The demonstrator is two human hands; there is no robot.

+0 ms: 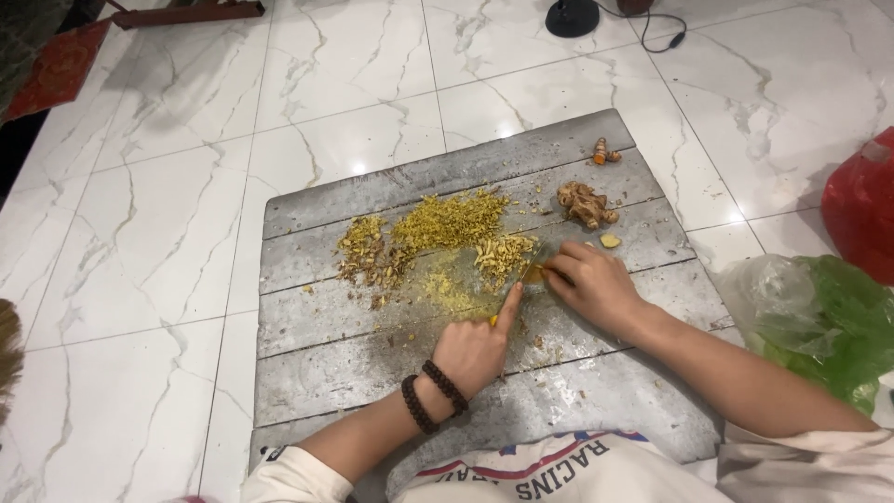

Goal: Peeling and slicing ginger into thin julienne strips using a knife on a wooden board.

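A grey wooden board (372, 363) lies on the marble floor. My left hand (475, 349), with two dark bead bracelets on the wrist, grips a knife (520, 287), its forefinger stretched along the blade. My right hand (591, 284) pins a small yellow root piece (533, 274) against the board at the blade's tip. Just left of the blade lies a heap of cut strips (503, 253). Beyond it are finely chopped yellow piles (447, 222) and a browner pile (363, 247). A knobbly whole root (585, 203) and a small slice (610, 240) lie above my right hand.
A small orange root piece (605, 152) rests at the board's far right corner. A red plastic bag (861, 210) and a green and clear bag (819, 321) sit on the floor to the right. A black round base (572, 17) with a cable stands at the top.
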